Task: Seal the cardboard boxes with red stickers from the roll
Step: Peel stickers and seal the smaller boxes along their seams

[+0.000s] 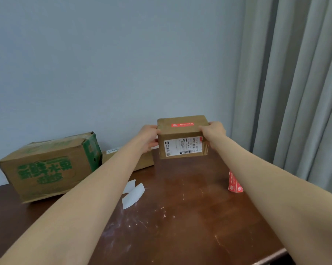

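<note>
**A:** Blue-grey wall (104, 64), grey curtain (295, 73) to the right, a scratched brown table (180, 217). Where is the box the person is working on?

**B:** The small box (183, 133) is between the two hands, over the table's far side. Whether it rests on the wood or is lifted cannot be told. The left hand (148, 137) has its fingers curled round the left end, and the right hand (213, 130) grips the right end.

**A:** And the seal?

**B:** One red sticker (182, 124) lies flat along the top, between the two sets of fingertips. A shipping label (182, 147) is on the face just below them. This box looks sealed and is probably being set aside.

**A:** What next?

**B:** The sticker roll (234, 183) stands nearer than the right fingers, and peeled backing strips (133, 195) lie nearer than the left ones. Left of the left fingers are a flat box (144, 159) and a large green-printed box (46, 167), and no red shows on either. One of those likely needs bringing forward, then a fresh sticker peeling off.
</note>
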Available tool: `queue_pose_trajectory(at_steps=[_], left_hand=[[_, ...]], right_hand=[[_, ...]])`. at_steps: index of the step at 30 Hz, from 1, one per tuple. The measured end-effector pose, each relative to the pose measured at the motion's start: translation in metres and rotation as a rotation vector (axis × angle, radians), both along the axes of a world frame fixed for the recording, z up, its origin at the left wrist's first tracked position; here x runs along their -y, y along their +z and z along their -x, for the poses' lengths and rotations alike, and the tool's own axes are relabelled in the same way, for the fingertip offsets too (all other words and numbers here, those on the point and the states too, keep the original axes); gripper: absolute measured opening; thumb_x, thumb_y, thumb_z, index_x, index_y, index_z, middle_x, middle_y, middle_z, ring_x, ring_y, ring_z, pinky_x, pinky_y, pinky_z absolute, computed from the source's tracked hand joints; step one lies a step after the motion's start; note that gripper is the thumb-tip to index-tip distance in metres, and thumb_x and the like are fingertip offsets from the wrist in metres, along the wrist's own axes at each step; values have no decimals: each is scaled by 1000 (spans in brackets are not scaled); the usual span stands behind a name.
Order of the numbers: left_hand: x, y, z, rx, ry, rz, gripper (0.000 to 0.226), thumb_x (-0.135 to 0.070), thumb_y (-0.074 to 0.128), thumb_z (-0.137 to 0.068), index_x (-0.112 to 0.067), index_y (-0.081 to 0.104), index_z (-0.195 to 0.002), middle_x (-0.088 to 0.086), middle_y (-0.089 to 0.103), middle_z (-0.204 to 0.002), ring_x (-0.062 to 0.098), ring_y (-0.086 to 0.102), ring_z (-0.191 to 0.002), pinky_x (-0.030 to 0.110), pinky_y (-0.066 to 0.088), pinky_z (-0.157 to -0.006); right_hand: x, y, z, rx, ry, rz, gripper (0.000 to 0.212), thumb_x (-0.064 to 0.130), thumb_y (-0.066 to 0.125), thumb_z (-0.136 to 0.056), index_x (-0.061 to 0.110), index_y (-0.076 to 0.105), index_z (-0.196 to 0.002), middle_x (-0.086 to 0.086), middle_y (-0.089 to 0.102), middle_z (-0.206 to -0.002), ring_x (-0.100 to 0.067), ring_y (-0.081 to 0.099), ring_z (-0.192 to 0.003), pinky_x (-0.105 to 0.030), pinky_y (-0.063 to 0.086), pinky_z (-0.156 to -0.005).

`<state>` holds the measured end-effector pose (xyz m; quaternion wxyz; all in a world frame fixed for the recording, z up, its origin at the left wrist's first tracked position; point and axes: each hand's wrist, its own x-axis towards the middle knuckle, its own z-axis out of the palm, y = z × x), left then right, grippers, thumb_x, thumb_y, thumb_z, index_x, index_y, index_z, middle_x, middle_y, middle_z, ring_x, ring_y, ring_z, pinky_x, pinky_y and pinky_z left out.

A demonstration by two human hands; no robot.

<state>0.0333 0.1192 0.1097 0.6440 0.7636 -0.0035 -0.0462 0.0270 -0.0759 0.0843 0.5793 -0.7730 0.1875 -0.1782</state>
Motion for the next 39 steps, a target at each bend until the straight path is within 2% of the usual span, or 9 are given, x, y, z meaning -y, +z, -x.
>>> queue_pose_trajectory(at_steps=[8, 12, 15, 21, 25, 28, 33, 36, 39], left_hand=[[11, -25, -49, -21, 43, 84, 20, 3, 47, -92, -7, 61, -102, 6, 66, -101, 24, 64, -96, 29, 49, -82], [12, -44, -72, -68, 76, 95, 16, 1, 49, -91, -7, 62, -93, 6, 68, -98, 24, 63, -103, 35, 48, -99], [13, -50, -85, -67, 125, 48, 18, -1, 43, -92, -8, 59, -90, 5, 65, -92, 23, 62, -99, 32, 48, -93], [10, -59, -97, -80, 177, 13, 10, -8, 45, -95, -10, 54, -97, 6, 60, -99, 24, 56, -107, 32, 43, -89], [5, -66, -101, -81, 172, -19, 10, -11, 46, -96, -11, 56, -95, 7, 60, -103, 24, 55, -107, 32, 42, -92], [3, -70, -104, -64, 146, -51, 24, -13, 48, -94, -6, 60, -113, 8, 63, -116, 22, 57, -109, 31, 42, -91], [1, -73, -103, -44, 144, -100, 37, -12, 49, -95, -5, 53, -131, 9, 60, -127, 23, 54, -118, 36, 41, -104], [1, -73, -100, -23, 129, -142, 25, -7, 52, -94, -6, 59, -117, 7, 63, -114, 20, 58, -103, 29, 46, -88], [4, -72, -95, -19, 132, -122, 24, -3, 53, -93, -7, 60, -115, 9, 64, -109, 18, 57, -93, 24, 45, -71]], right_hand=[[3, -20, -47, -26, -48, -49, 20, 5, 52, -81, 1, 65, -96, -16, 70, -94, -33, 70, -86, -45, 59, -80], [1, -31, -71, -11, -2, -122, 10, 12, 57, -80, 8, 61, -89, -14, 70, -95, -32, 69, -90, -45, 58, -82], [-3, -34, -82, -16, 34, -123, 12, 15, 59, -82, 10, 59, -93, -11, 68, -98, -30, 67, -91, -42, 57, -82], [-12, -48, -99, -39, 122, -161, 45, 23, 65, -80, 8, 55, -122, -10, 65, -113, -31, 64, -103, -46, 54, -90], [-17, -58, -103, -27, 160, -193, 31, 19, 64, -83, 13, 55, -112, -8, 64, -111, -29, 64, -102, -46, 53, -91], [-18, -62, -105, -22, 176, -197, 29, 19, 64, -84, 14, 53, -110, -7, 63, -110, -27, 64, -101, -46, 54, -90], [-17, -62, -107, -21, 155, -191, 28, 16, 62, -85, 15, 48, -109, -6, 62, -108, -27, 64, -98, -45, 55, -87], [-15, -65, -106, -55, 81, -99, 35, 11, 57, -82, 10, 51, -117, -10, 64, -108, -28, 66, -96, -41, 56, -82], [-13, -67, -100, -66, 53, -75, 29, 4, 50, -81, 13, 57, -107, -9, 66, -103, -27, 66, -93, -38, 57, -79]])
